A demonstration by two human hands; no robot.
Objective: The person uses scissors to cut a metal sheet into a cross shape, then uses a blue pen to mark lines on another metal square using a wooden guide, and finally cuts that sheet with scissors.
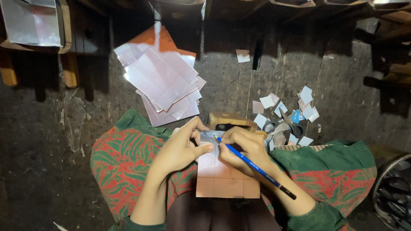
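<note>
Stack of glossy pinkish creased sheets lying on the cracked floor at upper left, left hand pinching the near-top left edge of a ruled pink card running lengthwise down the lap, right hand gripping a blue pencil, tip touching the card's top, paper offcuts scattered rightward.

Both forearms reaching forward over the lap and converging, left hand palm down with fingers curled and thumb stretched out toward the right, right hand closed in a writing grip, knuckles up, wrist bent inward, just beside the left thumb.
</note>
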